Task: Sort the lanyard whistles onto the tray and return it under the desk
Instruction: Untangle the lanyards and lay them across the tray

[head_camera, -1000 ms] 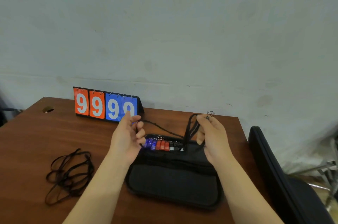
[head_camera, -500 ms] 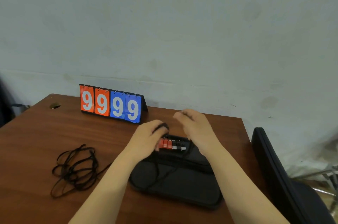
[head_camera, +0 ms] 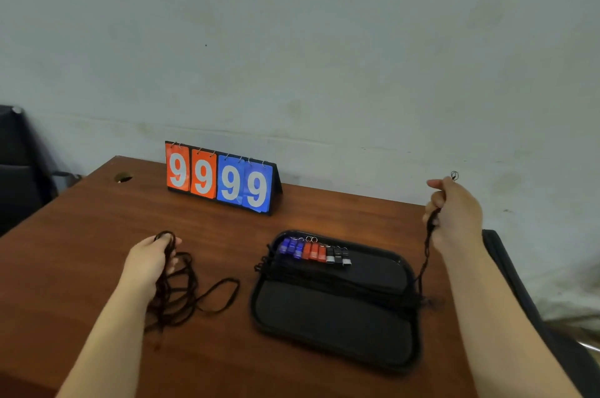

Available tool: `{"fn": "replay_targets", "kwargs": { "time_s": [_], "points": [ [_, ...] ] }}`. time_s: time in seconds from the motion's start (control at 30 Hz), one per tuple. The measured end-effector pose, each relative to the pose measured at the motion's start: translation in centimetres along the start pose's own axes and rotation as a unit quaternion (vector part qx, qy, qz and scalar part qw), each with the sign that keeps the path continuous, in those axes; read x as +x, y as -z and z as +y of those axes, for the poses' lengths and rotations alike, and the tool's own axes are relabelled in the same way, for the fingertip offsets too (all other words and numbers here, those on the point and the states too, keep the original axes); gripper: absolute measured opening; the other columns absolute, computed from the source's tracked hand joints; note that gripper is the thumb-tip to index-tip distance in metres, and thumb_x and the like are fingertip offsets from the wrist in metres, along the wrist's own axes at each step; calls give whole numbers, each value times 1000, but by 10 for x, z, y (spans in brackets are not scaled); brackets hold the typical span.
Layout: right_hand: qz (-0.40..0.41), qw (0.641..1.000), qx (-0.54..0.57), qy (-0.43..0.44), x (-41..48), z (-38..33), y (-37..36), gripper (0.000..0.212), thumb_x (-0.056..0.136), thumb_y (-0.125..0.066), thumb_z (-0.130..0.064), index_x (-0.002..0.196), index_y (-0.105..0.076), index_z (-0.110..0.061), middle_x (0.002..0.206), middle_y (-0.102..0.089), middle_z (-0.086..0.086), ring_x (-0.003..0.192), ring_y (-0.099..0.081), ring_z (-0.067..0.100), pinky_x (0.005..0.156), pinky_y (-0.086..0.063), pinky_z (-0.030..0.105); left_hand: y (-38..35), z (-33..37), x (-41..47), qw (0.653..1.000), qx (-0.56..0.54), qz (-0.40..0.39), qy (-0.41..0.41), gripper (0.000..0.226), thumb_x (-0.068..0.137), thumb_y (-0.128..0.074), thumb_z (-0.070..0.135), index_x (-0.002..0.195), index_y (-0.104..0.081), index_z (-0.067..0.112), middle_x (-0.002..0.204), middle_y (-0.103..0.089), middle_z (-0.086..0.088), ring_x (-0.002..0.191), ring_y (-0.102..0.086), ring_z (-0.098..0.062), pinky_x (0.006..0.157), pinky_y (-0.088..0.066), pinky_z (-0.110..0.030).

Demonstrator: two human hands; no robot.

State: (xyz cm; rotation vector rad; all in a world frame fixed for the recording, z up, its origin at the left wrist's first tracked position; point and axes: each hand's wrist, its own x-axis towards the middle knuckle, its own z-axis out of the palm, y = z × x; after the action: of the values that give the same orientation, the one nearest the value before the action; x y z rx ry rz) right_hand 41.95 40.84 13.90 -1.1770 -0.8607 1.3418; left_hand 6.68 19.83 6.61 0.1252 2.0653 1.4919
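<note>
Cord bundle (head_camera: 181, 293) fills left grip (head_camera: 149, 259); right grip (head_camera: 454, 215) holds thin cord (head_camera: 425, 254) beside padded tray (head_camera: 334, 326).

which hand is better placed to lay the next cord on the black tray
Probably the right hand: it grips a black cord hanging down to the right edge of the tray. The left hand holds the loose cord bundle on the desk, left of the tray.
</note>
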Motion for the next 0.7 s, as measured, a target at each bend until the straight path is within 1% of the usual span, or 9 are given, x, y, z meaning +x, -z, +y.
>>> {"fn": "replay_targets", "kwargs": {
  "time_s": [0.1,0.2,0.27,0.37,0.43,0.47,0.57,0.63,0.7],
  "points": [
    [-83,996,-32,5,-9,-1,-19,30,102,-43,-24,82,-63,-13,51,-45,-6,41,-36,7,41,-29,21,0,16,5,999,-24,24,-41,29,99,-45,18,122,-62,13,108,-64,-8,98,-60,-22,87,-51,-36],
    [-167,984,-67,18,-24,-2,-44,30,102,-44,-21,88,-67,-7,59,-55,-1,47,-48,11,47,-43,23,-11,34,14,985,152,44,-63,54,94,-51,15,145,-37,21,148,-37,-10,129,-43,-32,103,-41,-48],
    [-214,973,-79,14,-33,1,-59,30,102,-44,-20,90,-67,-5,63,-60,1,53,-55,14,53,-48,25,-24,43,9,958,276,47,-62,62,92,-53,16,149,-29,20,153,-23,-13,134,-34,-36,103,-39,-50],
    [-249,964,-96,-2,-43,7,-76,30,103,-44,-20,91,-67,-7,65,-66,0,61,-63,17,60,-54,27,-61,50,-14,943,309,-31,-122,42,94,-51,19,135,-47,14,143,-42,-13,124,-47,-29,102,-43,-46],
    [-261,959,-113,-3,-47,11,-84,29,103,-44,-19,93,-68,-6,70,-69,2,65,-66,17,63,-57,26,-89,49,-41,934,277,-193,-116,27,99,-45,29,110,-63,12,117,-66,-10,100,-62,-20,99,-47,-43],
    [-268,956,-122,0,-50,14,-87,30,103,-44,-19,93,-68,-7,74,-70,4,67,-68,16,64,-57,25,-100,49,-56,911,261,-309,-79,42,101,-38,40,102,-67,11,106,-72,-10,92,-65,-19,97,-48,-42],
    [-301,941,-155,20,-58,22,-90,30,103,-44,-21,95,-70,-11,85,-73,7,76,-70,16,72,-58,26,-132,38,-87,801,110,-586,59,87,90,-14,72,123,-62,7,118,-70,-11,109,-65,-23,95,-46,-39],
    [-313,923,-221,38,-63,30,-87,28,101,-46,-28,98,-73,-20,92,-75,1,86,-71,15,80,-58,31,-147,31,-99,792,-98,-587,135,77,90,-28,71,135,-50,13,132,-61,-12,124,-56,-29,107,-39,-46],
    [-316,914,-251,37,-65,40,-80,26,100,-48,-33,100,-73,-29,96,-75,-4,92,-71,15,84,-58,35,-156,29,-101,807,-279,-495,161,48,96,-44,47,124,-56,10,124,-64,-14,118,-60,-30,104,-42,-46]
  ]
}}
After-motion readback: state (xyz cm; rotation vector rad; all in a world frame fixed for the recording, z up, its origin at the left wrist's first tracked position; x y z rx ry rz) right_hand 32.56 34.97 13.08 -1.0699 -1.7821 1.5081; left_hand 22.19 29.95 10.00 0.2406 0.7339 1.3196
